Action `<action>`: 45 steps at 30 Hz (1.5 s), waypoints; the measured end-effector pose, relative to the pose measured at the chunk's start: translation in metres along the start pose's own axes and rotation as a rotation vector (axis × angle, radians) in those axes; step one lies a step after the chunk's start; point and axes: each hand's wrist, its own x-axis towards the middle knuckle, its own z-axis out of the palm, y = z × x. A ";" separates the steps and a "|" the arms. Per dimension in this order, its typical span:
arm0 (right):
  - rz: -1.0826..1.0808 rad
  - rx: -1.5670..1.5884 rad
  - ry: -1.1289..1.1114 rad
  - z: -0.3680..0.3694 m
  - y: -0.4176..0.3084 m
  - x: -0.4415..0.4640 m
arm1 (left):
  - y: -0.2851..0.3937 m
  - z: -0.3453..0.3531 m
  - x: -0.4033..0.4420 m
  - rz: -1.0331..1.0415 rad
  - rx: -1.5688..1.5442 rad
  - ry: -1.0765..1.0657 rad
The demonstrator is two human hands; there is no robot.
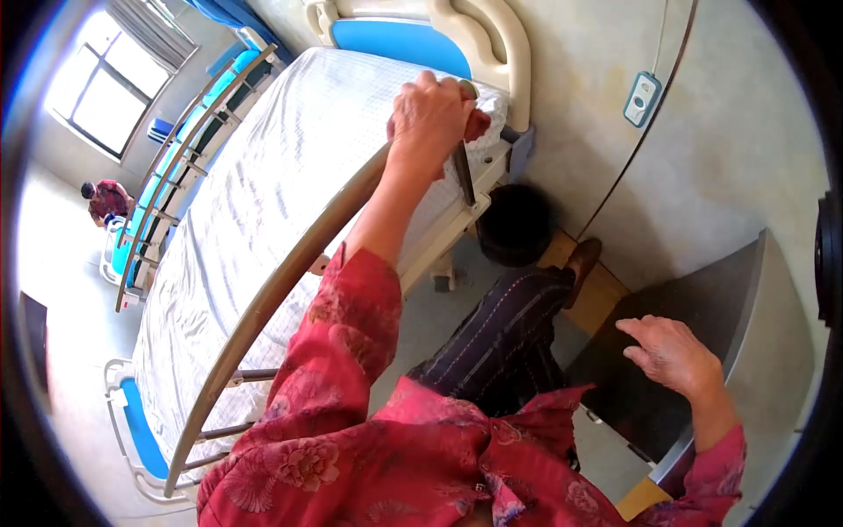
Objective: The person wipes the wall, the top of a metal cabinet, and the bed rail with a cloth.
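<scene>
My left hand (pixel 428 119) is closed around the head-end part of the curved bed rail (pixel 263 294), with a dark red cloth (pixel 477 125) bunched under the fingers and showing on both sides of them. The rail runs along the near side of a bed covered by a white checked sheet (pixel 263 158). Over the dark top of a bedside cabinet (pixel 676 307), my right hand (pixel 672 353) hangs with its fingers partly spread, holding nothing.
A black bin (pixel 515 224) stands on the floor between bed and wall, near my shoe (pixel 583 263). A blue-and-cream headboard (pixel 404 44) closes the bed's far end. Another bed with rails (pixel 171 167) is by the window, with a person (pixel 109 200) beside it. A handset (pixel 642 98) hangs on the wall.
</scene>
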 end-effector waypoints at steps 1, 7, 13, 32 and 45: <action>-0.001 -0.001 0.001 -0.002 -0.002 0.001 | 0.004 0.003 0.008 -0.008 -0.025 -0.005; -0.031 -0.017 0.032 -0.002 -0.002 -0.002 | 0.008 0.010 0.053 0.026 -0.076 -0.141; 0.021 -0.054 -0.017 -0.009 -0.005 -0.001 | 0.025 -0.003 0.074 0.121 0.140 -0.392; 0.094 -0.086 -0.011 -0.001 0.012 -0.008 | -0.013 0.003 0.013 -0.013 -0.332 -0.163; -0.139 -0.233 0.035 0.012 0.029 0.005 | -0.021 0.011 -0.048 0.044 -0.241 0.380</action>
